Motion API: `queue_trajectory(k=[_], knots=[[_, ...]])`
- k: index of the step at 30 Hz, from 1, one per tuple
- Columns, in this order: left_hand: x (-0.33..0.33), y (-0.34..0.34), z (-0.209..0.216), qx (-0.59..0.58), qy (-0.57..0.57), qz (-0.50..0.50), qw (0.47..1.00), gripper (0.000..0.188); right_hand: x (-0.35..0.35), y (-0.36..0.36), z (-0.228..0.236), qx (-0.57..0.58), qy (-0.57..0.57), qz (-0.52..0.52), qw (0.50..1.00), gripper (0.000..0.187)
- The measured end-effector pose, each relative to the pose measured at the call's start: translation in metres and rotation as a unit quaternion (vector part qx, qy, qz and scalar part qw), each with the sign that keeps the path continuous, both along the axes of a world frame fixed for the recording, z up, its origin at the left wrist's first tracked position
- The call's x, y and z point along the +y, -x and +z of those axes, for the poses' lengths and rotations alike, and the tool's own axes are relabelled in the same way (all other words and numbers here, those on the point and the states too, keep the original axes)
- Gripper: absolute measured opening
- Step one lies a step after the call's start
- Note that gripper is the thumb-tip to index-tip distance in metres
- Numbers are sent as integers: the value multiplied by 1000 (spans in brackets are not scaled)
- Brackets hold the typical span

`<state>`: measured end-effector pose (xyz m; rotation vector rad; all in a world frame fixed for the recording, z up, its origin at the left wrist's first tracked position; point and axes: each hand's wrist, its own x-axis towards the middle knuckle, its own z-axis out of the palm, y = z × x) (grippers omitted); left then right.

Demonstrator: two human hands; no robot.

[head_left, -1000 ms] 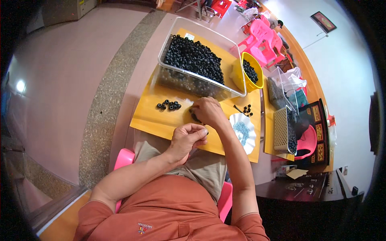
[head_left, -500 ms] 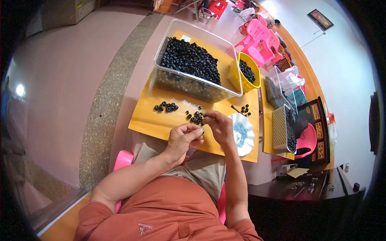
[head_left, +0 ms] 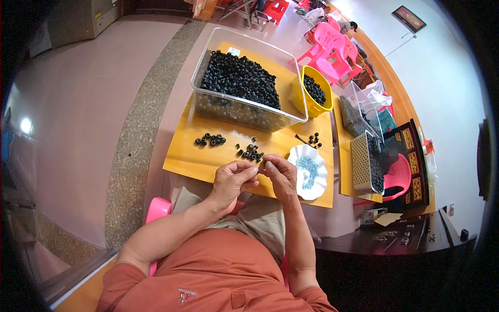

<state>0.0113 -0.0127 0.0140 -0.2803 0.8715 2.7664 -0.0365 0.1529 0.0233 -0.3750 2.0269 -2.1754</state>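
Over the near edge of the wooden table, my two hands meet fingertip to fingertip. My left hand (head_left: 233,186) is closed in a pinch on a small black part, mostly covered by the fingers. My right hand (head_left: 280,177) is pinched too, with its fingertips close to the left ones; what it holds is hidden. Just beyond them lies a loose pile of small black hollow parts (head_left: 251,153). Another group of black parts (head_left: 210,139) sits farther left. Right of my right hand is a white scalloped dish (head_left: 320,179) holding tiny light-blue pieces.
A clear plastic bin (head_left: 244,99) full of black parts stands at the table's (head_left: 179,156) far side, beside a yellow bowl (head_left: 298,101) of the same. A dark stick-like tool (head_left: 301,139) and several parts lie behind the dish. To the right is a beige perforated basket (head_left: 362,164).
My right hand has drawn back from beside the pile toward my left fingertips. My left hand keeps its pinch in nearly the same place. The view has shifted slightly.
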Motion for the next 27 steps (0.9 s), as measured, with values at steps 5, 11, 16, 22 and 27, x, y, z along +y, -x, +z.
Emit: queue_trajectory(k=[5, 11, 16, 22, 27], knots=[[0, 0, 0, 2, -4, -3, 1000, 7, 1, -3, -7, -24, 12, -9, 1000, 16], [1, 1, -2, 3, -1, -3, 1000, 7, 2, -4, -7, -13, -1, -13, 1000, 16], [1, 1, -2, 3, -4, -1, 1000, 6, 4, -4, -14, -23, 6, -14, 1000, 16], [1, 1, -1, 5, -9, 0, 1000, 7, 2, -7, -14, -42, 13, -28, 999, 18], [0, 0, -1, 5, -4, -1, 1000, 7, 0, -10, -13, -73, 33, -18, 997, 20]])
